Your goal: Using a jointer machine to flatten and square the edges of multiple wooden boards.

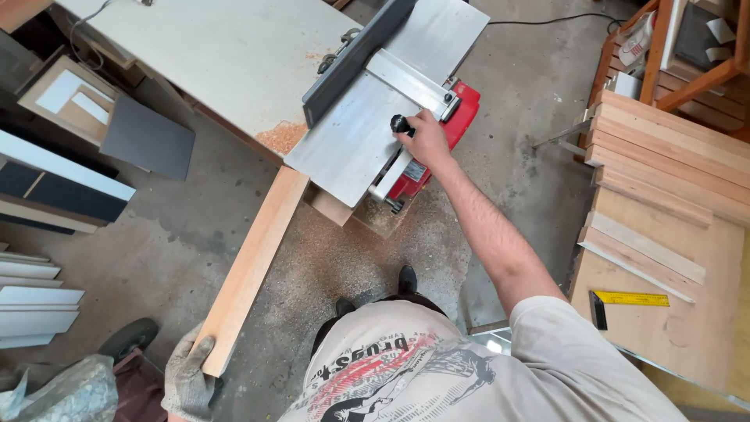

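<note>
Concrete workshop floor [195, 227], grey and dusted with fine sawdust, is lying under a benchtop jointer-planer [375, 133] with smooth aluminium tables, a dark fence and a red body.

Left hand [190, 373], in a worn grey work glove, is wrapping around the near end of a long wooden board [254, 262], fingers curled shut on its edge. The board is running from that hand up to the machine, its far end resting just under the near edge of the infeed table.

Right hand [424, 139], bare, is closing on a black knob [401, 124] at the machine's side; fingers are pressed together around it.

Handling, judged: the board looks like stiff, pale reddish solid timber, flat-faced and square-edged, moderately heavy for 1 hand given its length. Held at 1 end only, it is likely levering downward, so the supported far end is carrying part of the load. Faces look dry and matte, so the glove should grip well. A hold nearer the middle would balance it better.

Surroundings: 1 stack of similar planed boards [672, 148] is sitting on a plywood bench to the right, with a yellow-bladed try square [631, 299] nearby. White and dark panels [55, 187] are leaning at left. An orange sawdust heap [283, 137] is lying on the pale table beside the fence.
</note>
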